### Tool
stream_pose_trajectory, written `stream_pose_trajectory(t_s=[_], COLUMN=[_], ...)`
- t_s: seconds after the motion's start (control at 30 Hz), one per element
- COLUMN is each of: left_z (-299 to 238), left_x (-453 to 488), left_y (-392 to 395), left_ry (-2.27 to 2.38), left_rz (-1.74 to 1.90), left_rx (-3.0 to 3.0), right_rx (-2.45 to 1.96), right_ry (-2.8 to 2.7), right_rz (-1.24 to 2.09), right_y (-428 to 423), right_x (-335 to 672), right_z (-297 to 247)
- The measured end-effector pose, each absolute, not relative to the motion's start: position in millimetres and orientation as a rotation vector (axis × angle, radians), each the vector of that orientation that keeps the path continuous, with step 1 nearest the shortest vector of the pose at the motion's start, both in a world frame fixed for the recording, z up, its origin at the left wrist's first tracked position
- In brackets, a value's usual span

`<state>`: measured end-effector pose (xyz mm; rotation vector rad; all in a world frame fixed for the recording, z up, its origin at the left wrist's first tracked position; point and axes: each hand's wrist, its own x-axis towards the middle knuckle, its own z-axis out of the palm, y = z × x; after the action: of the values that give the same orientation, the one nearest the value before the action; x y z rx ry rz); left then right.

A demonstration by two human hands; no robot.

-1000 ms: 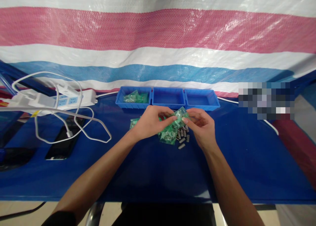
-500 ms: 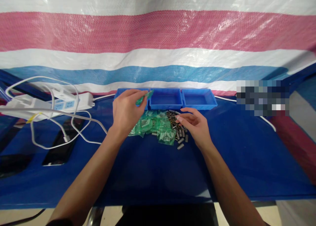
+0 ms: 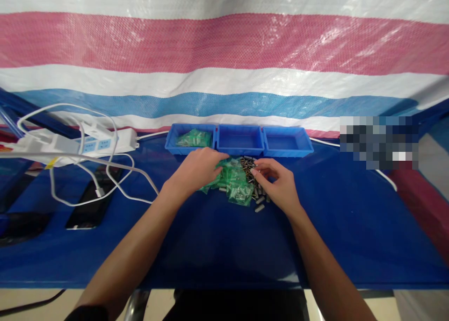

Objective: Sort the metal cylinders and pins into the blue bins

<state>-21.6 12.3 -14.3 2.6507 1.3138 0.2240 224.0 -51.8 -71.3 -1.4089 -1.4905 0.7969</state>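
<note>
no legible text, labels, numbers, signs

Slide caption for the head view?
Left hand at green plastic bags, right hand beside small metal pieces; three blue plastic bins behind.

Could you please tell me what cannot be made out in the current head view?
Head view:
Pixelated patch: whatever is behind it, masked.
Dark object: cut off by the left edge.
Loose pieces: some hidden by the right hand.
Green bags: partly covered by the left hand, grip unclear.

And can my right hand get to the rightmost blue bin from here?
Probably yes: the right hand is just in front of the rightmost blue bin, and nothing visible blocks the way.
</note>
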Motion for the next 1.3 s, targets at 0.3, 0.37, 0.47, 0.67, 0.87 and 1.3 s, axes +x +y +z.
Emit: stream_pose_trajectory(t_s=[0.3,0.37,0.47,0.67,0.87,1.3], left_z=[-15,-13,-8,11,17,14], left_x=[-16,-16,-15,-14,-21,-24], left_y=[10,10,9,3,7,8], left_ry=[1.441,1.460,1.437,1.141,0.957,0.968], left_rz=[0.186,0.241,0.409,0.977,0.979,0.623], left_rx=[2.766,2.766,2.745,2.229,1.751,1.727], right_rx=[-1.368,-1.358,-1.339,-1.270,-1.115,-1.116], right_ry=[-1.433,-1.427,-1.421,-1.422,-1.334,-1.114], right_rz=[0.865,0.868,0.854,0.878,1.257,1.098], right_y=[-51,-51,-52,-47,-28,-42], right_x=[224,225,224,211,195,191], right_z=[-72,-73,-73,-63,-40,-52])
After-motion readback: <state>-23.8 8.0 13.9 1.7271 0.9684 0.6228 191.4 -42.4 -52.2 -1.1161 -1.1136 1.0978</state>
